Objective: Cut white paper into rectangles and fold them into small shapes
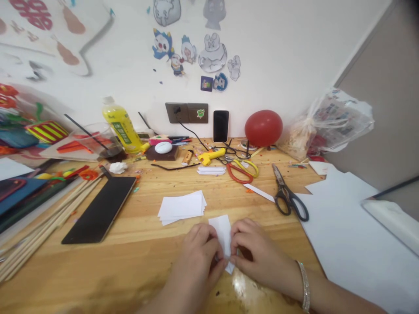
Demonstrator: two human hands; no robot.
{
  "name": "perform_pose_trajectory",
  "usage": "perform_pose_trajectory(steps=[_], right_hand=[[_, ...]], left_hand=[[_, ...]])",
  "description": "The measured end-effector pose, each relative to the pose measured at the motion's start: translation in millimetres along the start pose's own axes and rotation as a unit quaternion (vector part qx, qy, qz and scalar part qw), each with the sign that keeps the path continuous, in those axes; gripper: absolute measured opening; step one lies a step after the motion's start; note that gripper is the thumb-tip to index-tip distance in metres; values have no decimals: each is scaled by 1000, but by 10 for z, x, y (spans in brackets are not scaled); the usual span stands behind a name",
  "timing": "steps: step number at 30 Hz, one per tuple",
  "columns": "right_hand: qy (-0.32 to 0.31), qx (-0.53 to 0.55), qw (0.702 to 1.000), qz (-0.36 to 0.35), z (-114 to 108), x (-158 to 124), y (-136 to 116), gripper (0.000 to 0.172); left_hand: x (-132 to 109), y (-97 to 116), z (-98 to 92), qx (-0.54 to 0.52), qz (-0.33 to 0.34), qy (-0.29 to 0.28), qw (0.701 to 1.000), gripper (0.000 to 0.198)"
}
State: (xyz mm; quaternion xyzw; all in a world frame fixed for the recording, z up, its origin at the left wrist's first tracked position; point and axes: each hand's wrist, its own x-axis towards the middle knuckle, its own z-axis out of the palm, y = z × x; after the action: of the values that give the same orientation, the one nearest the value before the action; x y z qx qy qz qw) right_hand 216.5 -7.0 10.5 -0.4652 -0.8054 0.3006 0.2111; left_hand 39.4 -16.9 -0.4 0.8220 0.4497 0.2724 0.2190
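Between my two hands is a small white piece of paper point(223, 230), creased lengthwise, with its near end coming to a folded point. My left hand point(204, 250) pinches its left edge, fingers curled. From the other side my right hand point(250, 249), with a sparkly bracelet on the wrist, grips the right edge near the lower end. Both thumbs meet close to the folded tip, and the fingers hide part of the paper. Just beyond my left hand lies a stack of white paper slips point(182, 206). Farther back sit several narrow folded paper strips point(211, 170).
Black-handled scissors point(288, 196) and a paper strip point(259, 192) lie right of centre, with red- and yellow-handled scissors point(240, 171) behind. Large white sheets point(356, 231) cover the right side. A black tablet point(100, 209), wooden sticks point(49, 226), a yellow bottle point(122, 124) and a drink cup point(108, 148) stand left.
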Motion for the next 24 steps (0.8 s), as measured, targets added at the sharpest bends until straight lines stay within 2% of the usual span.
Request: perform_pose_trajectory(steps=[9,19,24], right_hand=[[3,-7,1000,26,14,-13,-25,17],[-11,-17,1000,-3,2,-60,-32,10],[-13,-21,999,21,7,-83,-71,24]], left_hand=[[10,57,-9,23,3,-9,1000,11],[22,93,-30,-10,-5,17,1000,15],[25,93,-29,-14,-14,17,1000,17]])
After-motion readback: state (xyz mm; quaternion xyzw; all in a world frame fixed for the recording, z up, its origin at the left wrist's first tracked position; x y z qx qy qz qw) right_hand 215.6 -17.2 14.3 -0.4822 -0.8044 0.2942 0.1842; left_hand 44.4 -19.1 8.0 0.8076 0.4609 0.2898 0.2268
